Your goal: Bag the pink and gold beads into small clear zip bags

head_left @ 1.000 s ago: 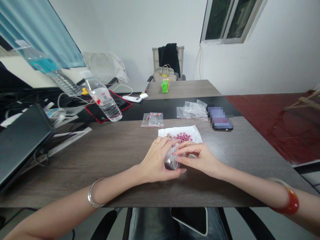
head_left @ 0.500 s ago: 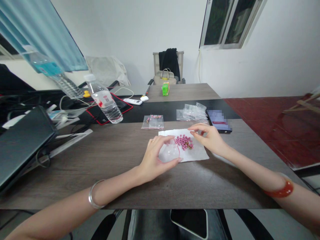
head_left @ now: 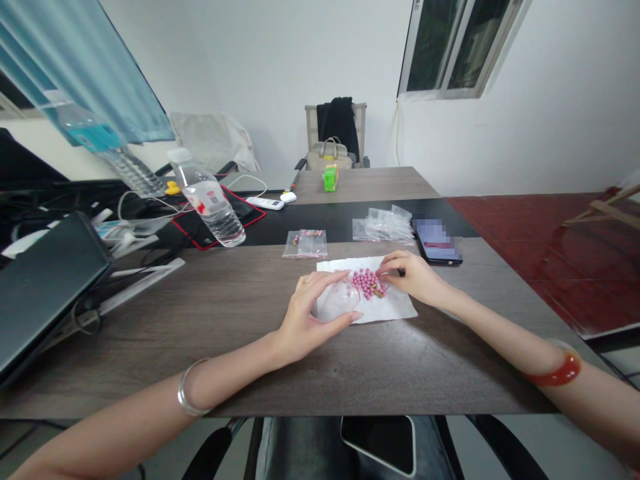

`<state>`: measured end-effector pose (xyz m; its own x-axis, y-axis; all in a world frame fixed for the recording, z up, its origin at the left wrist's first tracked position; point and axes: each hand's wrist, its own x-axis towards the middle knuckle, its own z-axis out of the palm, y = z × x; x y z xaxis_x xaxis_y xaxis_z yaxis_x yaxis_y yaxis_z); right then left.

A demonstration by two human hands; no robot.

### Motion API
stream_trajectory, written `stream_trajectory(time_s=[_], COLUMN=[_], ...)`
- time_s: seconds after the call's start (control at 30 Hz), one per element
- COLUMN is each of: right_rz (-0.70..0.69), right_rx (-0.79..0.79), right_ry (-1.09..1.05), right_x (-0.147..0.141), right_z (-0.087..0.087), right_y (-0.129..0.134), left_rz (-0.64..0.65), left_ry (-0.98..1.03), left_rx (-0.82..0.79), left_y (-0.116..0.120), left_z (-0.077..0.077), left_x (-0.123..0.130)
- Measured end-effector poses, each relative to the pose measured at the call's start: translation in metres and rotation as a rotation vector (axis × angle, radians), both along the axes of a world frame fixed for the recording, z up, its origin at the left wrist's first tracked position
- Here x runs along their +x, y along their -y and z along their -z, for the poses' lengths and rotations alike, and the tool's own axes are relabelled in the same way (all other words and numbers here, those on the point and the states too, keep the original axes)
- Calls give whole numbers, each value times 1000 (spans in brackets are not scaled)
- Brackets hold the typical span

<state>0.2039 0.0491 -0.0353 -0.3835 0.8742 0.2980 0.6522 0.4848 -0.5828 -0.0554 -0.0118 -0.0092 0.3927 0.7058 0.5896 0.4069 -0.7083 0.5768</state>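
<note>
Here, a Left Hand [head_left: 313, 310] Holds a Small Clear Plastic Bag [head_left: 338, 300] beside Small Round Pink Beads [head_left: 363, 280]

The left hand is curved like a letter C, with the thumb and the fingers spread wide apart, and the clear plastic bag is held between them. The mouth of this bag, with a thin red edge, faces toward the pink beads. The right hand [head_left: 413, 275] is at the right side of the beads, with its fingers bent and its fingertips close together. I cannot tell whether a bead is between these fingertips, because they are too small to see well.

The pink beads lie in one loose group on a sheet of white paper [head_left: 397, 308], and a few small gold-coloured pieces [head_left: 379, 293] lie among them, at the lower right. The paper rests on a grey-brown wooden table [head_left: 200, 347], in front of the person.

Behind the paper, slightly to the left, lie two flat transparent packets [head_left: 313, 248] with a few coloured beads inside. To the right of these packets is a pile of clear plastic bags [head_left: 385, 225], and just beside it lies a dark phone [head_left: 439, 241] with a blurred screen. Farther to the left, a clear water bottle [head_left: 213, 207] with a white cap stands near a black mat with a red border [head_left: 250, 217]. A bright green small box [head_left: 331, 179] stands farther back on the table.
</note>
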Motion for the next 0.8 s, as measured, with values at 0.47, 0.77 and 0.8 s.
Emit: stream_trajectory(time_s=[0.47,0.77,0.8], right_rz=[-135,-182,-145], right_rx=[251,246,252], right_ry=[-392,-319,-316], right_x=[-41,-39,-37], right_z=[-36,-30,-29], right_y=[55,53,50], left_rz=[48,11,4], left_ry=[-103,-93,-88], left_rx=[-132,-102,-107], left_y=[0,-2,-2], left_z=[-1,4,3], left_x=[2,2,2])
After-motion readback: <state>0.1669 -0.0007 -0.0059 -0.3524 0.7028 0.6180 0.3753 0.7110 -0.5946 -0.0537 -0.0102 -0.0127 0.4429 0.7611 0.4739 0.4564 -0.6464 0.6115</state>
